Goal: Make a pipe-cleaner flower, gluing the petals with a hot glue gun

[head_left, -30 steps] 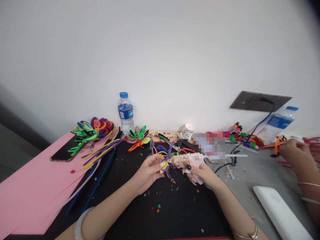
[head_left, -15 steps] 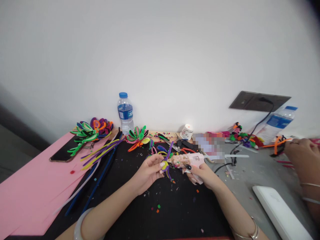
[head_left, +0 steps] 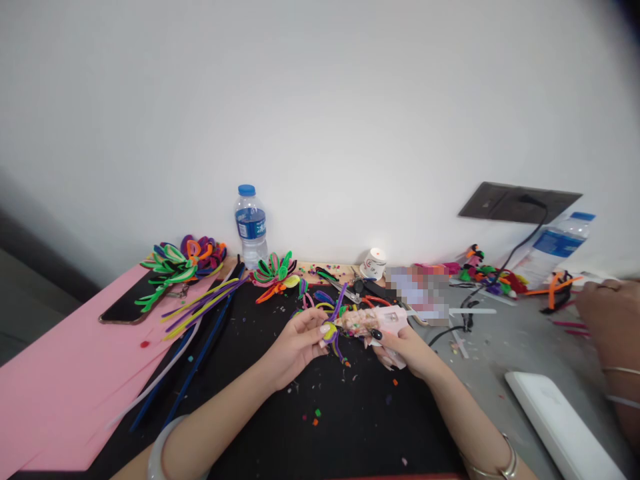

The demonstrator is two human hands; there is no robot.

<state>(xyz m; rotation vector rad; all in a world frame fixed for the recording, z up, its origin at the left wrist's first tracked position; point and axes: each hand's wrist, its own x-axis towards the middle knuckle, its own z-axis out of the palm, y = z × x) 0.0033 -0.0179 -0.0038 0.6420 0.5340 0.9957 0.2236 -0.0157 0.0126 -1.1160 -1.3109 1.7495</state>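
Between the fingers and thumb of my left hand [head_left: 303, 343] is a yellow and purple pipe-cleaner piece [head_left: 330, 331], its purple strands sticking out above and below. My right hand [head_left: 400, 350] is wrapped round a pale pink glue gun [head_left: 390, 319], with a clear glue stick [head_left: 473, 311] in line behind it. The gun's front is coated with speckled residue, and its nozzle points left, right at the yellow part. Whether the tip touches it I cannot tell. Behind my hands lie more purple and green pipe cleaners [head_left: 325, 298] and scissors [head_left: 345, 288].
Pipe-cleaner flowers [head_left: 173, 263] rest over a phone [head_left: 125, 303] at the left. A water bottle [head_left: 251, 227] and a paper cup [head_left: 373, 264] stand by the wall. A black cable [head_left: 510, 257] crosses the right side, near a white box [head_left: 560, 420] and another person's hand [head_left: 607, 310].
My hands, the glue gun and the pipe-cleaner piece hold nearly still. The glue stick shows a little more plainly behind the gun. The other person's hand at the right has shifted slightly.
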